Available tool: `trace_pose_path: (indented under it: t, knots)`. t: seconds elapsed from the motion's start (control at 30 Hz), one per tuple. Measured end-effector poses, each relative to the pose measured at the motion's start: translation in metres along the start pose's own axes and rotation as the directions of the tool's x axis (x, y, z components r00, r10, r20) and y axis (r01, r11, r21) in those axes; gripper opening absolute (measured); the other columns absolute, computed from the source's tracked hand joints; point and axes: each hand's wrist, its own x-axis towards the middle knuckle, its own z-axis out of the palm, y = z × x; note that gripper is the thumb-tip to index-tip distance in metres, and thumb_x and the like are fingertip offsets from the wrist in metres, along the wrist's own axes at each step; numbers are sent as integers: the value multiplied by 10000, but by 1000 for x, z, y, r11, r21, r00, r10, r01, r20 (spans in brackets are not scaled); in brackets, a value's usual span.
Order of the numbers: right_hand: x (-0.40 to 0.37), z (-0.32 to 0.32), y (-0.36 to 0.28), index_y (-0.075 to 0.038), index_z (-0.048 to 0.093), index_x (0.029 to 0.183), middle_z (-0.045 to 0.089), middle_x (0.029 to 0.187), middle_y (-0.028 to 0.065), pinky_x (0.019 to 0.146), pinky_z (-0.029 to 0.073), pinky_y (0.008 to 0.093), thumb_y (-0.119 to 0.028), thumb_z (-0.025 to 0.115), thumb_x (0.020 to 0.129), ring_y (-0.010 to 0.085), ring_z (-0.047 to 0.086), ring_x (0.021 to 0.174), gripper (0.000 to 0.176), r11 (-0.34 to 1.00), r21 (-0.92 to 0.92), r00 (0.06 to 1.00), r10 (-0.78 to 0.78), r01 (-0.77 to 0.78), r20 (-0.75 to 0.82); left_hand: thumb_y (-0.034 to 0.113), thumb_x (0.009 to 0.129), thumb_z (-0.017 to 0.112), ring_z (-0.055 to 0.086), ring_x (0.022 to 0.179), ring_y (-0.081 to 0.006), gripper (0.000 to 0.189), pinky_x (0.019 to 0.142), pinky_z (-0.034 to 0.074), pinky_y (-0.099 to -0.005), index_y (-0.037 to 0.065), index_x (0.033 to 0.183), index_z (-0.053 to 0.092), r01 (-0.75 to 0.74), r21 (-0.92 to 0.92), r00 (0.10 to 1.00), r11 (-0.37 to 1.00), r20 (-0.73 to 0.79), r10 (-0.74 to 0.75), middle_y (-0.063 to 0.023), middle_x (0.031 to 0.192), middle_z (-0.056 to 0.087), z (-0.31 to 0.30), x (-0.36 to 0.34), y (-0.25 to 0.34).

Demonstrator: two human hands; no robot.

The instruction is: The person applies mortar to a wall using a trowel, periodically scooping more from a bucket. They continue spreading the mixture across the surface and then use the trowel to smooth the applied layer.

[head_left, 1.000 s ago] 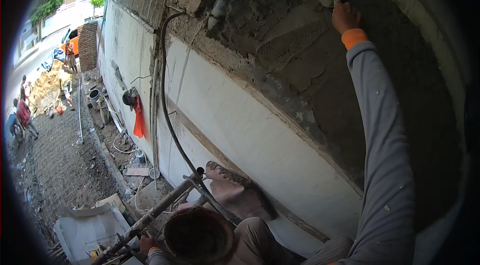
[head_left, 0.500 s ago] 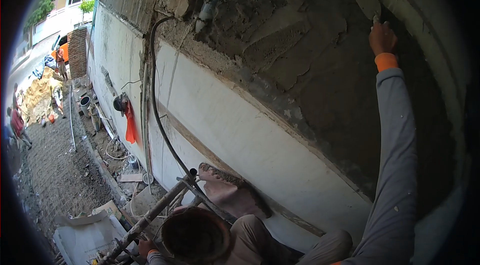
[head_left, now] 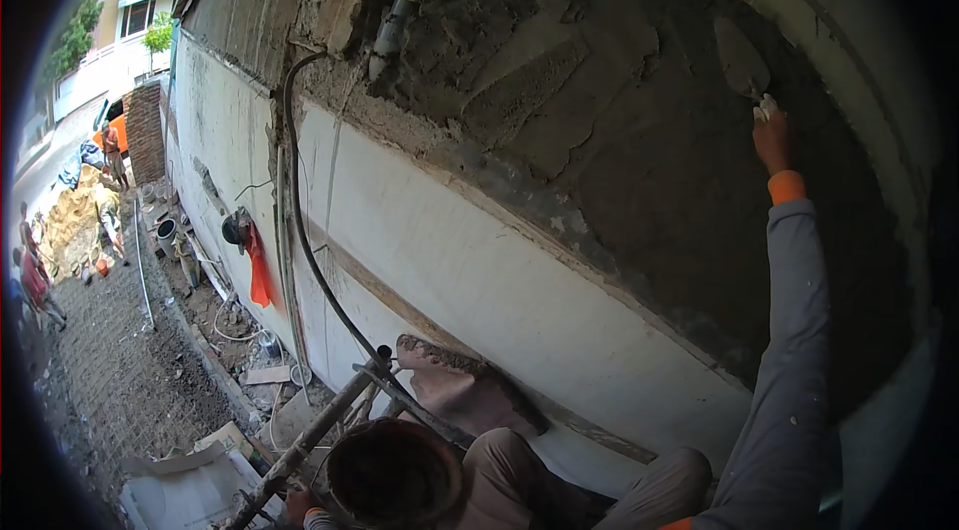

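Observation:
My right hand [head_left: 770, 135] is closed around the handle of a pointed trowel [head_left: 741, 55], arm stretched out high on the right. The blade overlaps the dark wet mortar [head_left: 639, 130] on the wall, near the pale curved border. Low in the view, my left hand [head_left: 300, 503] is closed at a scaffold pole [head_left: 325, 420], its fingers partly in shadow. Beside it, a round bucket [head_left: 452, 475] with dark contents stands by my bent knees.
A grey pipe [head_left: 392, 30] and a black hose [head_left: 300, 160] run along the wall. A folded brownish sheet [head_left: 455, 395] lies by the pole. Beyond the scaffold are white sacking [head_left: 195, 490], rubble, a red cloth [head_left: 258, 270] on the wall and several people near a sand heap [head_left: 75, 200].
My right hand and the trowel have moved down and slightly right across the mortar, and the blade points more upward. The view has shifted a little. My left hand stays by the pole.

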Motion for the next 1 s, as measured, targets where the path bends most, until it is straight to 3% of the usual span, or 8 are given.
trace_pose_path:
  t: [0.1, 0.2, 0.37, 0.47, 0.77, 0.87, 0.93, 1.0]
  knots:
    - [-3, 39, 29, -152, 541, 1306, 625, 1152, 149, 832, 508, 444, -280, 500, 960, 363, 612, 1020, 371, 998, 24, 981, -58, 64, -183, 346, 863, 526, 659, 902, -373, 335, 783, 514, -506, 40, 941, 640, -38, 3, 999, 999, 10, 38, -196, 926, 674, 6, 0, -4]
    - [-52, -17, -43, -152, 559, 1282, 623, 1120, 143, 806, 513, 444, -253, 524, 945, 357, 625, 976, 353, 966, 17, 965, -256, 258, -63, 311, 876, 509, 659, 886, -370, 297, 779, 513, -508, 54, 938, 644, -2, 59, 998, 998, 58, -2, -185, 922, 673, 10, 9, -3]
    - [-42, 5, -69, -160, 569, 1265, 606, 978, 139, 750, 515, 449, -209, 577, 907, 368, 621, 889, 361, 886, -149, 897, -442, 439, 13, 303, 873, 507, 660, 884, -369, 289, 778, 514, -508, 57, 933, 647, -4, 28, 1000, 1000, 12, 3, -182, 919, 673, 14, 11, 2]
    - [-20, 3, -46, -171, 567, 1267, 613, 1138, 139, 811, 493, 487, -251, 545, 919, 362, 615, 981, 358, 928, -217, 947, -318, 302, -44, 298, 872, 506, 660, 882, -368, 285, 778, 515, -508, 59, 931, 649, -4, 13, 1000, 1000, -17, 4, -180, 917, 673, 15, 12, 1]
    - [-45, -38, 23, -223, 521, 1329, 620, 1168, 131, 904, 469, 466, -351, 506, 954, 317, 606, 1057, 396, 977, -183, 991, 124, -113, 51, 298, 875, 493, 663, 891, -369, 291, 764, 521, -512, 63, 930, 655, -12, 7, 997, 1000, -72, 13, -177, 933, 675, 30, 15, -11]
    - [-90, -58, 23, -182, 527, 1322, 631, 1149, 139, 885, 480, 434, -348, 553, 937, 315, 613, 1049, 420, 986, -77, 988, 149, -146, 28, 306, 876, 493, 662, 895, -369, 298, 766, 521, -512, 62, 931, 655, -11, 16, 999, 1000, -53, 12, -178, 937, 675, 23, 10, -7]
    - [-129, -52, 33, -110, 556, 1266, 639, 1127, 153, 832, 495, 406, -308, 608, 914, 325, 625, 1033, 407, 983, 179, 999, 41, -34, -36, 311, 876, 493, 662, 897, -369, 304, 767, 521, -511, 61, 932, 655, -14, 13, 999, 1000, -44, 15, -178, 939, 675, 20, 8, -5]
    - [-180, -75, 0, -43, 579, 1166, 650, 1060, 162, 777, 499, 382, -239, 664, 880, 311, 644, 957, 358, 929, 353, 989, 69, -110, 127, 317, 877, 493, 661, 899, -370, 309, 768, 520, -511, 60, 932, 656, -18, 11, 999, 1000, -35, 18, -179, 941, 675, 16, 6, -2]
